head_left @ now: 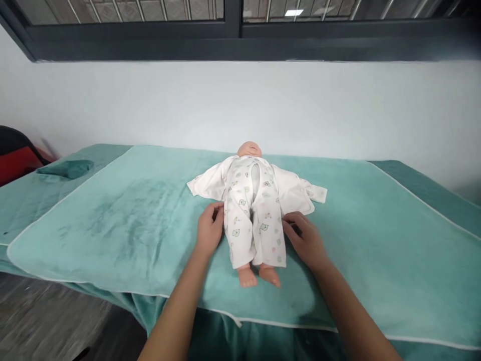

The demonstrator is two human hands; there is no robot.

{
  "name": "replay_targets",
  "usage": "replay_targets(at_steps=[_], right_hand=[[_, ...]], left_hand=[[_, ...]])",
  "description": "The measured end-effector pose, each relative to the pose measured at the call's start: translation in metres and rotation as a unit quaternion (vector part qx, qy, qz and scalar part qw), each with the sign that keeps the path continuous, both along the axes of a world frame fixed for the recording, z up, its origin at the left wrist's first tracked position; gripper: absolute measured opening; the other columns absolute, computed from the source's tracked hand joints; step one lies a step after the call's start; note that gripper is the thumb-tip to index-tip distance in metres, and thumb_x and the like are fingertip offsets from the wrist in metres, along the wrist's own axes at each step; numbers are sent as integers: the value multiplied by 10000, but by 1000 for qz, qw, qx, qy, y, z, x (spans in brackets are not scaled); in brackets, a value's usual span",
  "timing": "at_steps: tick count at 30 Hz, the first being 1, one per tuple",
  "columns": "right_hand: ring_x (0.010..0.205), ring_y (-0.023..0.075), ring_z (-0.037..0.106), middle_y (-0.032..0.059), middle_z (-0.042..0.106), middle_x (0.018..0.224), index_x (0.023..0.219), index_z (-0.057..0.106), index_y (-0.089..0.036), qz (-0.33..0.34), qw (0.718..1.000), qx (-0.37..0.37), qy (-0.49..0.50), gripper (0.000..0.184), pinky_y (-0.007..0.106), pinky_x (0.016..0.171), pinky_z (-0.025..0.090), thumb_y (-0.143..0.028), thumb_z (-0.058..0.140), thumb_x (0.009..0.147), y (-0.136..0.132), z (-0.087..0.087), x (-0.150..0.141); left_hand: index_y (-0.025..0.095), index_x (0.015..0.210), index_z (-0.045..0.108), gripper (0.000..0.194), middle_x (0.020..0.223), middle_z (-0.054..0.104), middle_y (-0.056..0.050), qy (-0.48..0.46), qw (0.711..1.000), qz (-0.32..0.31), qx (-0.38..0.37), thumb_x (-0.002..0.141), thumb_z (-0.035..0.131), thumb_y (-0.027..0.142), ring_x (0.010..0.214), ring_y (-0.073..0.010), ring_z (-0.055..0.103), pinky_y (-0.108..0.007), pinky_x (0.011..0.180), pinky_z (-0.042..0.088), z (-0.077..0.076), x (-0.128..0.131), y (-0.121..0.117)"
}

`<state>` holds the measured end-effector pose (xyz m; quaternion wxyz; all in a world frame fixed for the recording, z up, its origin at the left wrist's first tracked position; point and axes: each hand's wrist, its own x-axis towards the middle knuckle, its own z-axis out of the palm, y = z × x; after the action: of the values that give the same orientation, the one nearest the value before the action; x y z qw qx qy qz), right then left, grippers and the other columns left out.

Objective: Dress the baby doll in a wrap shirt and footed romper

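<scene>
A baby doll (249, 149) lies on its back on the green blanket, head toward the wall and bare feet toward me. White printed baby pants (240, 220) with an open crotch cover its legs and reach up over the front of its body. Beneath them, a white baby top (295, 186) spreads its sleeves to both sides. My left hand (210, 228) is closed at the left edge of the pants, fingertips pinching the cloth. On the opposite edge, my right hand (303, 238) has curled fingers gripping the fabric; its fingertips are partly hidden.
The green blanket (112, 225) with white piping covers the bed, its front edge hanging down. A red and black object (18, 155) stands at the far left. Behind the bed rises a white wall (150, 105) below a dark window frame (131, 42).
</scene>
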<state>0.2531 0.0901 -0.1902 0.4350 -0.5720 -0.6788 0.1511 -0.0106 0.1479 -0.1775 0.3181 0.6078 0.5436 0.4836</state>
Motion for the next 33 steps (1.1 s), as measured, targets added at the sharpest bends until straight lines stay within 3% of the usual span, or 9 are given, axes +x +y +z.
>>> replay_targets(at_steps=[3, 6, 9, 11, 13, 18, 24, 29, 33], right_hand=[[795, 222, 626, 39, 654, 859, 877, 601, -269, 4, 998, 7, 56, 105, 375, 721, 517, -339, 551, 938, -40, 7, -11], [927, 246, 643, 58, 682, 986, 999, 605, -300, 48, 996, 58, 36, 93, 413, 793, 525, -255, 568, 926, -73, 16, -33], [1080, 279, 611, 65, 690, 1148, 1164, 601, -318, 94, 989, 83, -81, 289, 471, 884, 488, -185, 566, 910, -86, 26, -58], [1108, 302, 586, 66, 694, 1177, 1179, 612, -308, 80, 981, 76, -162, 318, 494, 889, 453, -164, 566, 899, -84, 30, -73], [1086, 316, 574, 70, 711, 1127, 1109, 634, -291, 51, 973, 69, -212, 271, 511, 900, 418, -145, 570, 890, -79, 32, -85], [966, 299, 575, 54, 722, 878, 857, 615, -262, 37, 968, 78, -235, 158, 532, 940, 384, -119, 557, 886, -68, 34, -93], [904, 237, 606, 4, 665, 782, 828, 579, -282, 74, 980, 76, -166, 136, 562, 1128, 297, -151, 566, 863, -91, 39, -97], [900, 220, 621, 10, 672, 852, 929, 602, -281, 107, 984, 64, -128, 152, 550, 1149, 316, -147, 541, 894, -110, 34, -104], [1126, 233, 601, 47, 676, 1147, 1200, 578, -311, 99, 987, 85, -90, 355, 523, 1115, 383, -111, 473, 927, -116, 17, -77]], left_hand=[[184, 984, 664, 218, 943, 704, -45, -35, 998, -17, -41, 904, 552, 353, 877, -187, 634, -307, 830, 497, -4, -7, -41], [198, 1010, 651, 178, 930, 679, -34, -23, 996, -69, -51, 875, 544, 242, 862, -175, 635, -304, 817, 505, -14, -11, -87], [247, 1247, 566, 480, 1216, 616, -68, 19, 995, -101, -8, 791, 561, 100, 1117, -206, 607, -371, 987, 489, -26, -7, -125], [289, 1391, 445, 699, 1371, 514, -92, 55, 994, -94, 19, 749, 645, 96, 1267, -247, 526, -444, 1087, 441, -32, 0, -141], [296, 1427, 399, 775, 1379, 480, -107, 82, 994, -70, 37, 739, 716, 133, 1300, -274, 494, -490, 1114, 418, -35, 9, -148], [253, 1263, 535, 388, 1211, 529, -88, 75, 996, -18, 54, 888, 583, 167, 1157, -221, 565, -411, 996, 500, -28, 19, -148], [247, 1081, 574, 202, 1061, 568, -37, 71, 993, -3, 96, 897, 586, 165, 1012, -179, 594, -322, 903, 508, -13, 7, -154], [236, 1020, 549, 154, 951, 569, -15, 80, 990, 43, 105, 895, 576, 151, 878, -170, 583, -300, 801, 514, -13, 4, -157], [239, 1134, 543, 231, 988, 577, -24, 128, 985, 50, 108, 919, 585, 166, 903, -167, 588, -302, 815, 525, -19, 3, -166]])
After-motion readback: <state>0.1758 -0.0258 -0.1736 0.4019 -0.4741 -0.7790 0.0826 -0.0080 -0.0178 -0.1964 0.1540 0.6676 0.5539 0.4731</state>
